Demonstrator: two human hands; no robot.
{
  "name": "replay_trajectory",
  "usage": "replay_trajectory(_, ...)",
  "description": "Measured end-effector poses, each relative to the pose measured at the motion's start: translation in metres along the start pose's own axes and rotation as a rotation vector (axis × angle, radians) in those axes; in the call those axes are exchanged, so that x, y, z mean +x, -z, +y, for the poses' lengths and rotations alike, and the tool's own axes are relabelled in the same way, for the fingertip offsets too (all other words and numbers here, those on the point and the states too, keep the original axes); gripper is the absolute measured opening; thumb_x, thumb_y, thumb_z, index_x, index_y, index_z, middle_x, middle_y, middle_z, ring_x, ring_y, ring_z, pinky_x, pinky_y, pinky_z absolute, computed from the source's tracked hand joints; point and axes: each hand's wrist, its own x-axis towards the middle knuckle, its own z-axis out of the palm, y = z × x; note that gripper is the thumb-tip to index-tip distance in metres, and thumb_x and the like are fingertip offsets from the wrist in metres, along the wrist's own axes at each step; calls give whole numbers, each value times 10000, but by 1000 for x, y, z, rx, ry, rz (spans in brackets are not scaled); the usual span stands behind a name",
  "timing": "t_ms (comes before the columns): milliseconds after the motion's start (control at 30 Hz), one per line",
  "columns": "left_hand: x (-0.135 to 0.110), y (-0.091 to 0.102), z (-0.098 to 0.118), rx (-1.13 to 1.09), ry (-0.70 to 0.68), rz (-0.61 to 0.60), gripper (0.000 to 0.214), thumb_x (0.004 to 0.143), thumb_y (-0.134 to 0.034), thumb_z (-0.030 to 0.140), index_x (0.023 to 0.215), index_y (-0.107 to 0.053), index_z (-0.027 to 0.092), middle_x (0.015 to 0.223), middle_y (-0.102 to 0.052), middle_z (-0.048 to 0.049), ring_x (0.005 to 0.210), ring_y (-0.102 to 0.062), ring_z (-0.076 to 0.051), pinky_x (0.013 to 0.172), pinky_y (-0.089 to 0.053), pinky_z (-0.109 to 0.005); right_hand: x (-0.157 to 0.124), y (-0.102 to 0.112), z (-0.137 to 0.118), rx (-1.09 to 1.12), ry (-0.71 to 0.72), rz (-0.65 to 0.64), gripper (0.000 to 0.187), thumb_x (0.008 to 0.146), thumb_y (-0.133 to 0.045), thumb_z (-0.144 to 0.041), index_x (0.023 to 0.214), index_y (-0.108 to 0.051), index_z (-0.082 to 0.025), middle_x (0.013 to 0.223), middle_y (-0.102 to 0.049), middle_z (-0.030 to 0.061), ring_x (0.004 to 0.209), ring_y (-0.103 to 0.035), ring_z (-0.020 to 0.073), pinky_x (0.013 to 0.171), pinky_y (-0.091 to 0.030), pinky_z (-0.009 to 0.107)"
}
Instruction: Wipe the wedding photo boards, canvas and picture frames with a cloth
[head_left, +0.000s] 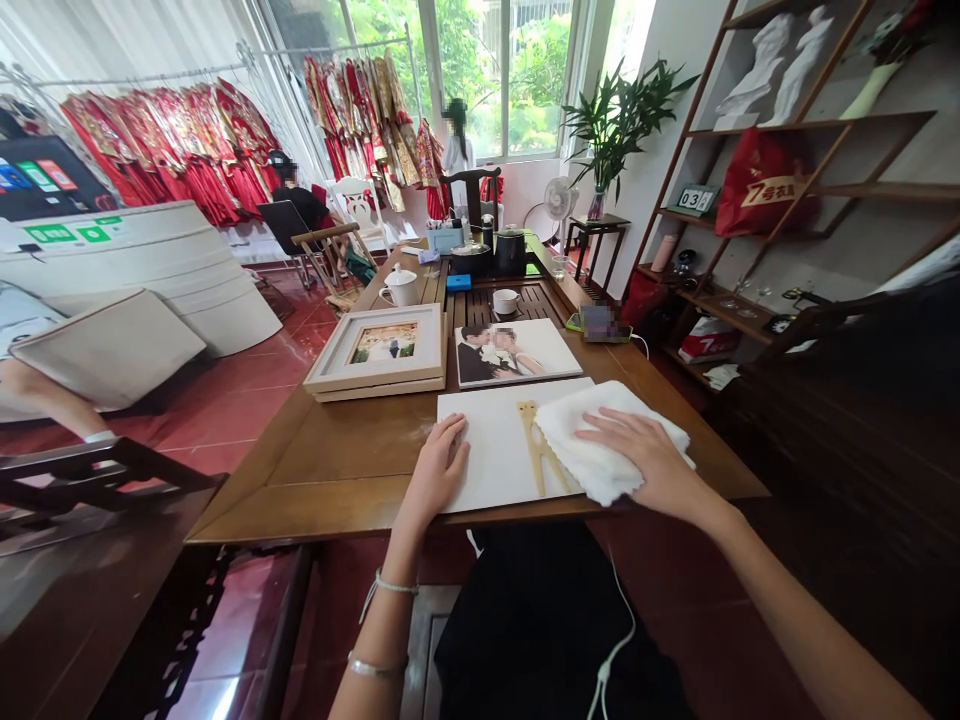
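A white board (495,455) with a gold ornament (537,452) on it lies at the near edge of the wooden table (352,465). My left hand (441,468) rests on the board's left edge, fingers curled over it. My right hand (643,455) lies flat with fingers spread on a folded white cloth (592,440) that covers the board's right part. Just beyond the board lies a printed photo panel (514,352), and to its left a stack of framed pictures (381,350).
Farther up the table stand a tea tray (487,295) with cups, a white teapot (401,287), a dark kettle (511,252) and a phone (600,322). Racks of red garments line the back, with people near them. Shelves stand at right; a chair (97,475) at left.
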Motion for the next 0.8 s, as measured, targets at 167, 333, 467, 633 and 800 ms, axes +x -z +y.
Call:
replay_trajectory(167, -1, 0, 0, -17, -4, 10, 349, 887, -462, 269, 1209, -578, 196, 1350, -543, -107, 1310, -455, -238, 1124, -334, -446, 55, -9, 26, 15, -47, -13, 669, 642, -519, -139, 1294, -554, -282, 1409, -502, 46, 1320, -377, 314, 986, -328, 514)
replay_trajectory(333, -1, 0, 0, -15, -3, 15, 349, 887, -465, 271, 1210, -576, 194, 1347, -545, -108, 1305, -461, -238, 1122, -337, -448, 84, -10, 37, 41, -130, -35, 717, 640, -474, -139, 1354, -502, -194, 1362, -544, 98, 1304, -398, 312, 1019, -299, 505)
replay_trajectory(467, -1, 0, 1, 2, 6, 13, 353, 886, -460, 266, 1209, -572, 180, 1347, -544, -120, 1300, -464, -243, 1120, -339, -452, 68, -10, 21, 40, -55, -20, 719, 613, -473, -113, 1325, -524, -200, 1376, -532, 83, 1311, -392, 296, 1020, -298, 495)
replay_trajectory(633, -1, 1, 2, 3, 9, 9, 355, 884, -463, 266, 1211, -572, 180, 1352, -541, -118, 1305, -460, -243, 1128, -326, -452, 13, -3, -15, 37, 24, -10, 803, 529, -462, -64, 1299, -532, -279, 1416, -493, 29, 1333, -364, 292, 1022, -282, 522)
replay_trajectory(800, -1, 1, 3, 10, 11, -3, 360, 890, -457, 272, 1220, -565, 175, 1369, -525, -121, 1317, -447, -242, 1135, -315, -449, -39, 7, -40, 44, 14, -20, 774, 590, -480, -101, 1329, -500, -331, 1428, -477, 5, 1347, -348, 308, 1035, -267, 550)
